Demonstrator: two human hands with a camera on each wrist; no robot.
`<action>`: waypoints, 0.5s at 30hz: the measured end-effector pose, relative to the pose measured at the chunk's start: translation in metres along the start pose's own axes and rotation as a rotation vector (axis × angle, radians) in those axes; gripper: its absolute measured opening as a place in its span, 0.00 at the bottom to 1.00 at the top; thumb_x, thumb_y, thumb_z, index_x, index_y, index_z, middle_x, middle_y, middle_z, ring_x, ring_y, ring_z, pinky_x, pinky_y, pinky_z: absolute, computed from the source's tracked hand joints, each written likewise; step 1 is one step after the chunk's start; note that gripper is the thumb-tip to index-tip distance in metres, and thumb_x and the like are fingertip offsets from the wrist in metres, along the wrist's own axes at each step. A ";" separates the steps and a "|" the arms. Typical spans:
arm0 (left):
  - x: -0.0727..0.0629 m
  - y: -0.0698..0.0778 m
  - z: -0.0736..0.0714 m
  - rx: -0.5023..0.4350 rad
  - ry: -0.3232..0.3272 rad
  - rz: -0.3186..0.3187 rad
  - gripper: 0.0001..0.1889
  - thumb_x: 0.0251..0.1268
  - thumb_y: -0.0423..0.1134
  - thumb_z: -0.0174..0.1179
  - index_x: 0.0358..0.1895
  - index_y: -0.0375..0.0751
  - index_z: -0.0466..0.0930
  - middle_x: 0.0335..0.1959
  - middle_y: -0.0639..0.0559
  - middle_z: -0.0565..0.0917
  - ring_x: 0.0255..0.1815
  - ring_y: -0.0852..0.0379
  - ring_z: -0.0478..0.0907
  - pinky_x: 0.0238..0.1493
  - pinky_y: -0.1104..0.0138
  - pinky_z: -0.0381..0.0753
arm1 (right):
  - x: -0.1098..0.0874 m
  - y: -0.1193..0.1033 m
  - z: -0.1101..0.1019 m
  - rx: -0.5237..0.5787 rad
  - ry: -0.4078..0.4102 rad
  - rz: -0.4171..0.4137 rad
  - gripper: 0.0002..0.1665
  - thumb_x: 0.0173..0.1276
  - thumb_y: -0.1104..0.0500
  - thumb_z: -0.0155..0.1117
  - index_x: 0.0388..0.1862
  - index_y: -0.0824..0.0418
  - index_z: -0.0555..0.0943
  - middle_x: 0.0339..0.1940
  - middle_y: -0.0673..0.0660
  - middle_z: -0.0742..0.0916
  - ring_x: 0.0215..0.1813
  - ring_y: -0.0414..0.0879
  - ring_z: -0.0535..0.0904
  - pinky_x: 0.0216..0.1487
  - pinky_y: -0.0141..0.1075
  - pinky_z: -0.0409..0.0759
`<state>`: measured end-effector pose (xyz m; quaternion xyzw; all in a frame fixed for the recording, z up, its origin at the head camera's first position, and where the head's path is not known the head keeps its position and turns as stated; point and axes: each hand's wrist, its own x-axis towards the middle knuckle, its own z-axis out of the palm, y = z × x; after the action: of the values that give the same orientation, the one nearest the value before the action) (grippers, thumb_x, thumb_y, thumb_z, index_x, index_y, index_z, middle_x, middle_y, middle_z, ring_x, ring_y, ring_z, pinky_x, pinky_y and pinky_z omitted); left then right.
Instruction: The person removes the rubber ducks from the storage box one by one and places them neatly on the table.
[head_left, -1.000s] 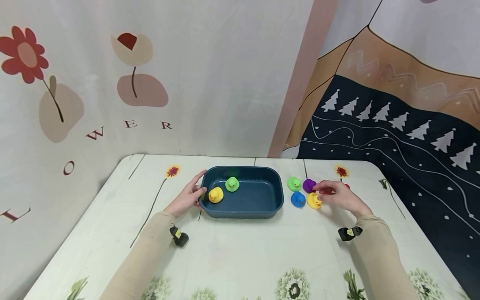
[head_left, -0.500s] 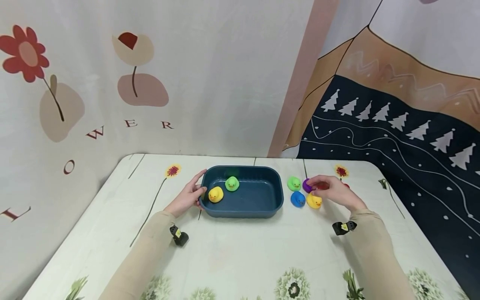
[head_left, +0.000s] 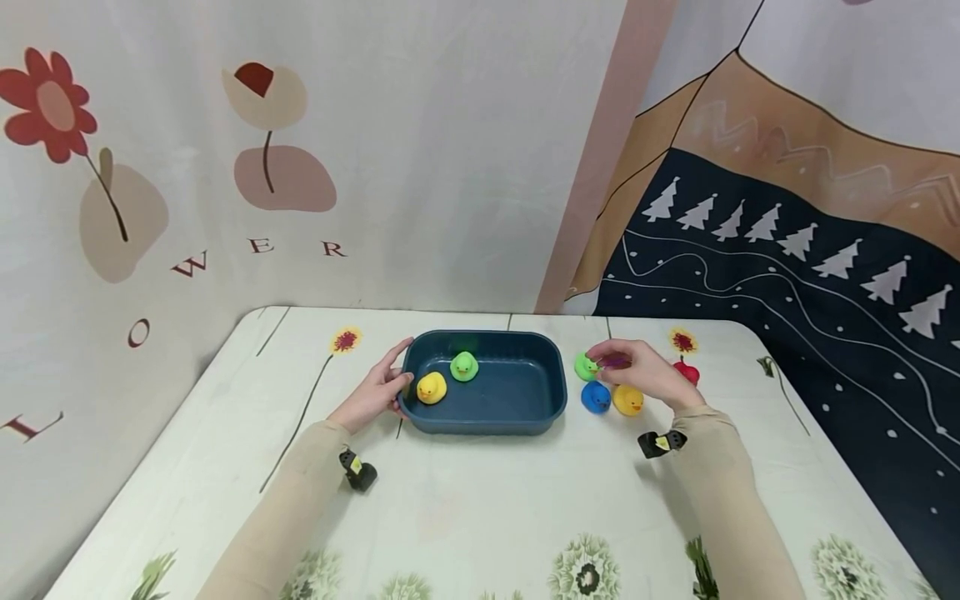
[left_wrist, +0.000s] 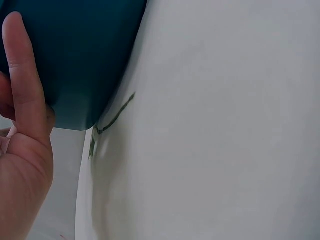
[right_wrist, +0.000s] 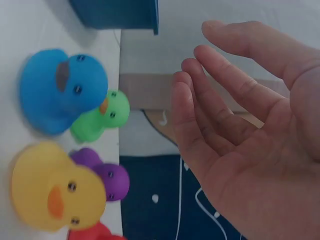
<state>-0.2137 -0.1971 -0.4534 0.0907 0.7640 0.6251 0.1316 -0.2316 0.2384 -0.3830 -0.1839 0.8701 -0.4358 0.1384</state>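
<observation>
One dark blue tub (head_left: 480, 423) stands on the table (head_left: 465, 500), my left hand (head_left: 375, 392) gripping its left end. Inside: one yellow duck (head_left: 431, 388), one green duck (head_left: 464, 367). Beside it, five toys: another green duck (head_left: 584, 367), a blue duck (head_left: 596, 397), another yellow duck (head_left: 627, 401), a purple duck (right_wrist: 117, 181), a red toy (head_left: 687, 372). My right hand (head_left: 643, 370), loose and holding nothing, partly hides the purple one.

Head view high, wrist views close
</observation>
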 end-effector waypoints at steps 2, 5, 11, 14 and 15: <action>0.001 -0.001 0.000 0.001 0.001 0.001 0.34 0.75 0.32 0.45 0.78 0.52 0.42 0.26 0.45 0.67 0.18 0.57 0.68 0.27 0.59 0.85 | 0.003 -0.003 0.002 -0.001 -0.011 -0.020 0.21 0.66 0.65 0.62 0.58 0.68 0.77 0.55 0.68 0.79 0.53 0.57 0.75 0.54 0.38 0.76; 0.001 -0.001 0.000 0.002 0.000 0.003 0.34 0.75 0.32 0.45 0.78 0.52 0.42 0.26 0.44 0.67 0.18 0.57 0.69 0.27 0.59 0.85 | 0.007 -0.008 0.006 -0.001 -0.035 -0.049 0.20 0.67 0.66 0.61 0.57 0.68 0.77 0.54 0.67 0.80 0.54 0.58 0.75 0.54 0.39 0.76; 0.000 0.000 -0.001 0.003 -0.003 0.012 0.34 0.76 0.33 0.45 0.79 0.50 0.41 0.26 0.45 0.67 0.18 0.57 0.68 0.28 0.59 0.85 | 0.016 -0.017 0.013 0.002 -0.075 -0.087 0.20 0.67 0.66 0.62 0.57 0.70 0.76 0.53 0.65 0.80 0.55 0.59 0.75 0.57 0.45 0.77; 0.000 -0.001 -0.001 0.004 -0.004 0.012 0.34 0.76 0.33 0.46 0.79 0.50 0.41 0.26 0.45 0.67 0.18 0.57 0.68 0.28 0.60 0.85 | 0.020 -0.019 0.016 0.016 -0.086 -0.109 0.20 0.67 0.67 0.62 0.57 0.72 0.76 0.54 0.67 0.80 0.54 0.60 0.75 0.57 0.45 0.77; 0.000 0.000 0.000 0.007 -0.005 0.013 0.34 0.76 0.33 0.46 0.79 0.49 0.41 0.26 0.45 0.67 0.18 0.57 0.68 0.28 0.60 0.85 | 0.021 -0.020 0.017 0.018 -0.089 -0.116 0.20 0.67 0.67 0.62 0.57 0.72 0.76 0.54 0.68 0.80 0.54 0.60 0.75 0.57 0.44 0.78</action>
<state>-0.2136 -0.1976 -0.4537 0.0977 0.7652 0.6231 0.1290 -0.2398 0.2057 -0.3784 -0.2520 0.8471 -0.4423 0.1529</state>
